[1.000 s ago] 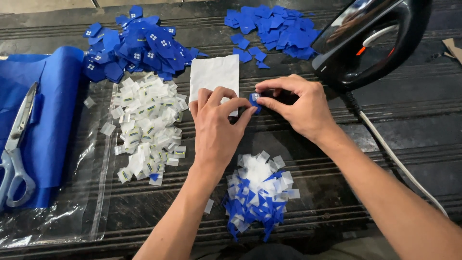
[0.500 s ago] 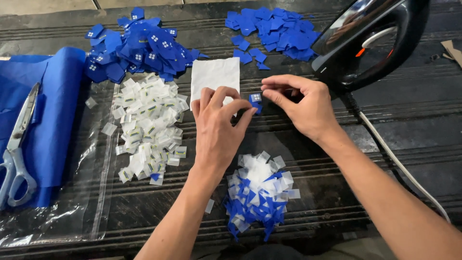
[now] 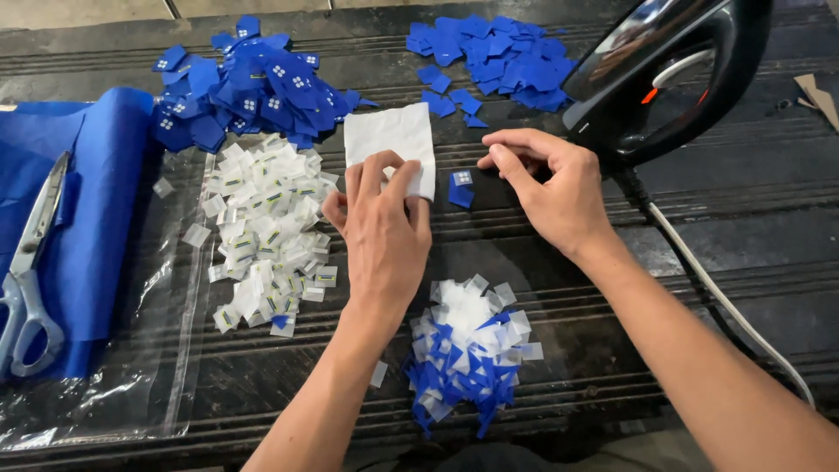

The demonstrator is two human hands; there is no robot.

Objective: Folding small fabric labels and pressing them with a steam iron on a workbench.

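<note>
Head view: the left hand [image 3: 384, 232] lies palm down on the dark table [image 3: 717, 236], its fingertips resting on the lower edge of a white cloth square [image 3: 387, 144]; the fingers are loosely curled and clamp nothing. The right hand [image 3: 555, 188] rests just to the right, fingers bent and empty, its fingertips near a small blue square [image 3: 460, 188] that lies on the table between the two hands, touching neither. The hands are apart. Below the left wrist sits a heap of blue and white scraps [image 3: 468, 354]. Left of the hand lies a pile of white labels [image 3: 262, 236] on a clear plastic bag [image 3: 131, 402]. Two piles of blue squares [image 3: 245, 87] [image 3: 498, 57] lie at the far edge. Scissors [image 3: 31, 271] rest on blue fabric [image 3: 96, 201] at the left, and a black iron [image 3: 682, 74] stands at the right
</note>
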